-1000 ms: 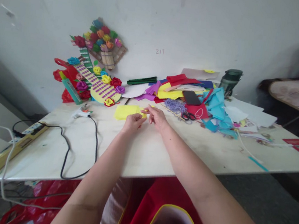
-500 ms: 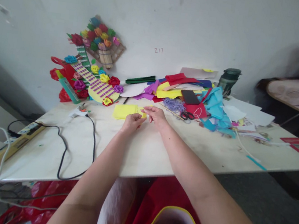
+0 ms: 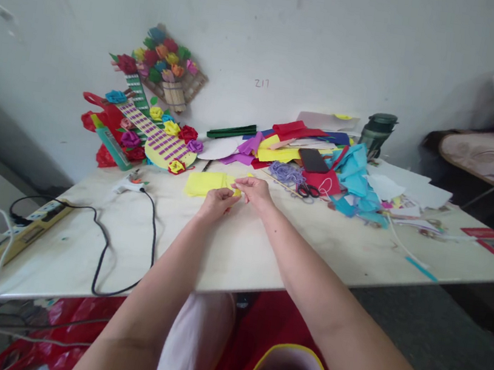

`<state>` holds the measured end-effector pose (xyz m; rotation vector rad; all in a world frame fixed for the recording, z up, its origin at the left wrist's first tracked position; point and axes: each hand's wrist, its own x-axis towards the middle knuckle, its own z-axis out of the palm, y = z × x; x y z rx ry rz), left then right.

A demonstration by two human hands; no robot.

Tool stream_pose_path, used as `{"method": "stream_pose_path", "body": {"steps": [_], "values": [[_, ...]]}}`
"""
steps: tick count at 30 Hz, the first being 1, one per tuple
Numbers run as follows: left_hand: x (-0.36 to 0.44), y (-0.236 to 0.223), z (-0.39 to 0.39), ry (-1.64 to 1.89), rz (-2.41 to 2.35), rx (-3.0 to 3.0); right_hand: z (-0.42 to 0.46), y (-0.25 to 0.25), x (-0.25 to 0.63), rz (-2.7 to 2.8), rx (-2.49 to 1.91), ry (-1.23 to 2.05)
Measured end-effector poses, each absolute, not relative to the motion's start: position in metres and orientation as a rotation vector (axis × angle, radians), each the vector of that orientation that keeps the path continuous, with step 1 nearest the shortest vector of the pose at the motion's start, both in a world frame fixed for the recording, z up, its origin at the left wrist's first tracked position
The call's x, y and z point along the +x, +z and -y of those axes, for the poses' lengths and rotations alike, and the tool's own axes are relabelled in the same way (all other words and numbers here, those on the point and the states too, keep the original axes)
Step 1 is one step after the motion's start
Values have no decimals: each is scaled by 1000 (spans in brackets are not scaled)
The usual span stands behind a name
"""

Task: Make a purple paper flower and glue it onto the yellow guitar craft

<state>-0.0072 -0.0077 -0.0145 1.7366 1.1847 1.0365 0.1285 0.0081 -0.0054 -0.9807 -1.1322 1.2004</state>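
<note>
My left hand [image 3: 218,202] is closed, thumb and fingers pinching the near edge of a small piece of yellow crepe paper [image 3: 237,192]. From the other side my right hand [image 3: 253,191] also pinches this piece, its fingertips close to those of the left. The fingers hide much of the piece. A larger yellow crepe paper sheet [image 3: 201,183] lies flat on the table just left of and behind the hands. Scissors [image 3: 308,190] with dark handles lie to the right, beside purple yarn [image 3: 286,173] and a thin wooden stick [image 3: 280,182].
Coloured paper [image 3: 294,130], a phone [image 3: 313,160] and a dark bottle [image 3: 377,134] crowd the back of the table [image 3: 245,264]. At left are a paper-flower guitar [image 3: 161,142], a glue bottle [image 3: 114,147], a glue gun [image 3: 130,186], its black cord [image 3: 105,245] and a power strip [image 3: 23,239].
Both hands keep their pinch on the small yellow piece, with only a slight shift of the fingers. The whole view has moved slightly.
</note>
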Motion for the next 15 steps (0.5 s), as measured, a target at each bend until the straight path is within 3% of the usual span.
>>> {"method": "stream_pose_path", "body": {"steps": [15], "values": [[-15,-12,8,1118,-817,1227,7,-2,133,1840,-1110,558]]}}
